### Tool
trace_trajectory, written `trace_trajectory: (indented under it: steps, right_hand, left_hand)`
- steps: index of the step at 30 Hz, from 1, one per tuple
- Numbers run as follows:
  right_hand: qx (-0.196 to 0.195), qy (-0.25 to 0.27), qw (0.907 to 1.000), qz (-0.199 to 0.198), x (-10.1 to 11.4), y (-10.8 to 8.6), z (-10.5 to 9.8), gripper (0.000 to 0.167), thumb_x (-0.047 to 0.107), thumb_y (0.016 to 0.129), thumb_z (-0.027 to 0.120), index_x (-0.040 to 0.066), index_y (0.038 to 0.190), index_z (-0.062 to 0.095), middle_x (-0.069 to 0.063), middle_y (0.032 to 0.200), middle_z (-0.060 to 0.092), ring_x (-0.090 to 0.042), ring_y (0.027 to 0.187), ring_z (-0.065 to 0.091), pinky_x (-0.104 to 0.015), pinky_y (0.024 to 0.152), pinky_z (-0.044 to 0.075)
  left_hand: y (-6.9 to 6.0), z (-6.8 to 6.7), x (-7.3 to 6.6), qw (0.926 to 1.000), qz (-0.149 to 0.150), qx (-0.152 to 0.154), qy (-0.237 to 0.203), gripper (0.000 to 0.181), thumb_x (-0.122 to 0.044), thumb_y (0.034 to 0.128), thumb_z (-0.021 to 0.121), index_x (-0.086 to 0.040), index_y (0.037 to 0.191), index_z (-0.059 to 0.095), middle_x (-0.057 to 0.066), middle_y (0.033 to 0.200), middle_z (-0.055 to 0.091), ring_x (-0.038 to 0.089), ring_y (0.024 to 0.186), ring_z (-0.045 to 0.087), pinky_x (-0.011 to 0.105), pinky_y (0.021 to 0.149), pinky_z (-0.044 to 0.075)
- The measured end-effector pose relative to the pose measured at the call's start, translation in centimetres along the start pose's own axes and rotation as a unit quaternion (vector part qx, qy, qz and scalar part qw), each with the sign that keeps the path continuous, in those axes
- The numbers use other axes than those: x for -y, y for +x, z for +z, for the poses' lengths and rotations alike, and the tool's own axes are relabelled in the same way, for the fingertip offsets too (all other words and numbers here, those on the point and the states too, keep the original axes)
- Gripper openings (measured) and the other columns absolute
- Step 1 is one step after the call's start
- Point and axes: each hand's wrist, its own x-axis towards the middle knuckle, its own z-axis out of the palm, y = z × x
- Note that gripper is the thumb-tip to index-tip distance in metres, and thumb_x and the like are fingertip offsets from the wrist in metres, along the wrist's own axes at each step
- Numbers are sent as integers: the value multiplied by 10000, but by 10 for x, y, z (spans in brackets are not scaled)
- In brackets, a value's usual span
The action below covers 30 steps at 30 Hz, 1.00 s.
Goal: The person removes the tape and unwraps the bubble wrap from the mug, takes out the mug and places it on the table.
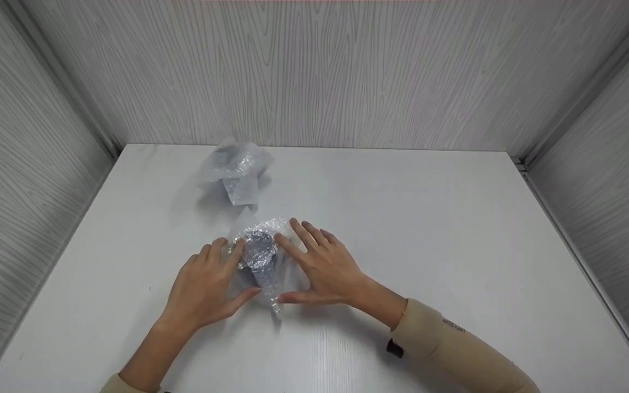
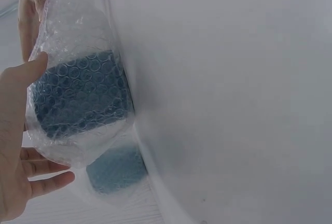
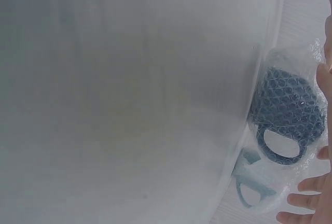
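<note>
A dark mug [image 1: 260,248] in clear bubble wrap stands on the table between my two hands, its handle [image 3: 282,159] showing through the wrap in the right wrist view. My left hand [image 1: 200,286] is at its left side, index finger and thumb touching the bubble wrap [image 2: 78,32]. On the other side, my right hand [image 1: 328,270] spreads fairly straight fingers along the wrap, thumb near its front tip. Neither hand visibly curls round the mug. Behind it stands a second wrapped mug [image 1: 241,188], apart from both hands, its handle [image 3: 249,195] also visible.
The white table [image 1: 429,229] has a wood-grain panel [image 1: 314,76] behind it and similar panels at both sides. Beige sleeves [image 1: 440,338] cover the forearms, with a small black piece [image 1: 395,348] beneath the right one.
</note>
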Motion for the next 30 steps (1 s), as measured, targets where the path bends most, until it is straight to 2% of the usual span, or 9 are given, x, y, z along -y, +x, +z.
trace_trajectory:
  steps: [8,26,30]
  right_hand:
    - [-17,15,10000,52,-5,-9,-2,1133,951,821,473,278,1695,217,-167,1750,268,-363,1558,421,-538,1146,518]
    - [-423,-63,9990,141,-18,-28,0,1133,951,807,501,260,1678,281,-157,1725,334,-348,1520,473,-525,1104,546]
    - [-344,-23,9992,205,-21,-31,-1,1135,955,804,499,271,1681,270,-146,1733,320,-349,1528,461,-536,1104,545]
  left_hand:
    - [4,3,-7,9997,178,-192,15,921,-727,816,752,-55,1431,624,220,1241,665,347,976,699,427,685,629]
    - [20,5,-23,9994,272,-224,22,917,-756,813,738,-79,1422,632,197,1217,671,340,1000,715,429,768,642]
    - [22,5,-27,9994,282,-194,-7,915,-760,816,734,-78,1417,633,186,1211,663,328,989,711,418,763,638]
